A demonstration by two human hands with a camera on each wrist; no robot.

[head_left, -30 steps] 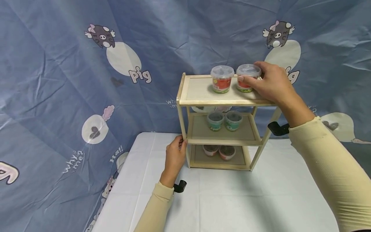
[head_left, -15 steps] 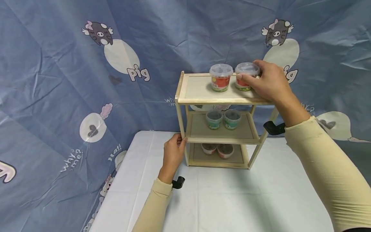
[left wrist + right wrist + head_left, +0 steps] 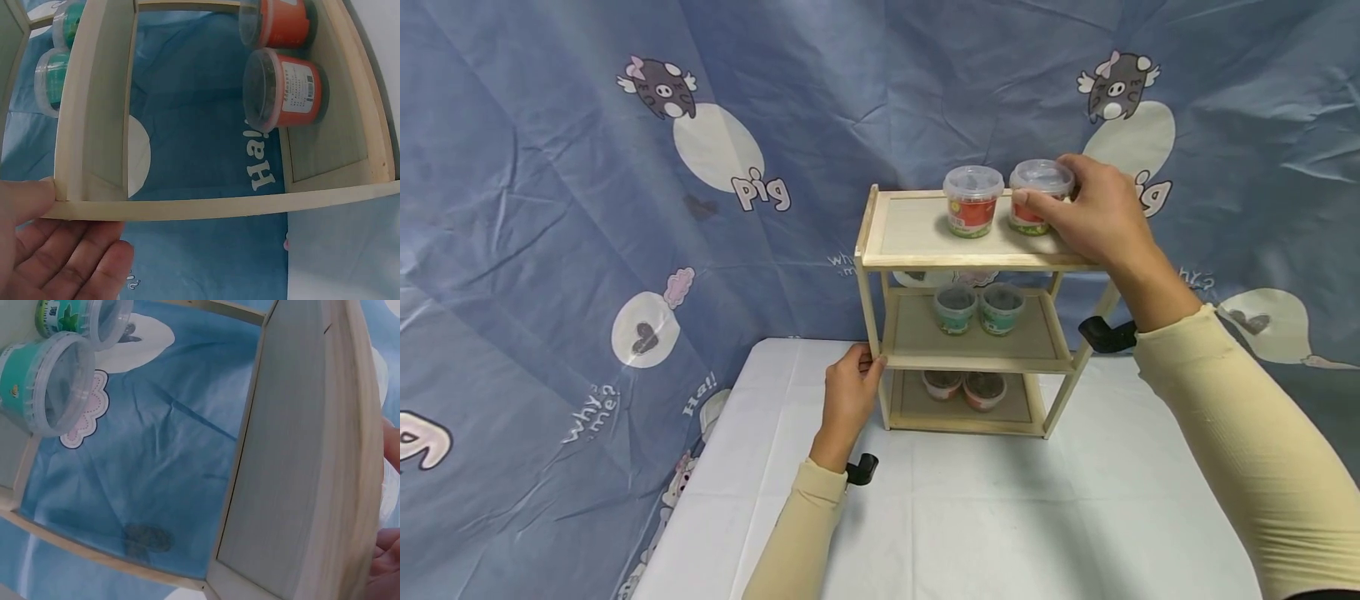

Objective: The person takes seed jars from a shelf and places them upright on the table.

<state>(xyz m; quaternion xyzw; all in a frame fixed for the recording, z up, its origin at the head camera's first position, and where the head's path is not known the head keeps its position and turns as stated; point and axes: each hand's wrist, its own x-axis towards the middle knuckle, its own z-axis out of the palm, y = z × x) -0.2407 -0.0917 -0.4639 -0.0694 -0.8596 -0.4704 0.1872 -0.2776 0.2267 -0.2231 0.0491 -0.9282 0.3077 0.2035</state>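
In the head view, a wooden rack point(image 3: 955, 364) is stood on a white-covered counter point(image 3: 977, 517), right of centre. On the top shelf point(image 3: 913, 229), towards the upper right of the frame, a clear-lidded tub point(image 3: 1039, 177) is gripped by the thumb and fingers of the right hand point(image 3: 1101, 208); a red-labelled tub point(image 3: 973, 202) is placed upright just beside it. Two green tubs point(image 3: 956, 310) are seen on the middle shelf point(image 3: 913, 337), two orange tubs point(image 3: 983, 392) on the bottom shelf point(image 3: 925, 414). With a pair on every level, the arranging may be judged nearly done; only letting go seems left, though whether the gripped tub is being placed or lifted cannot be told.

In the left wrist view, the rack's post point(image 3: 187, 210) is pinched at the lower left by the left hand point(image 3: 62, 256).

In the right wrist view, the right hand is only partly shown at the right edge; its grip is hidden by the top shelf.
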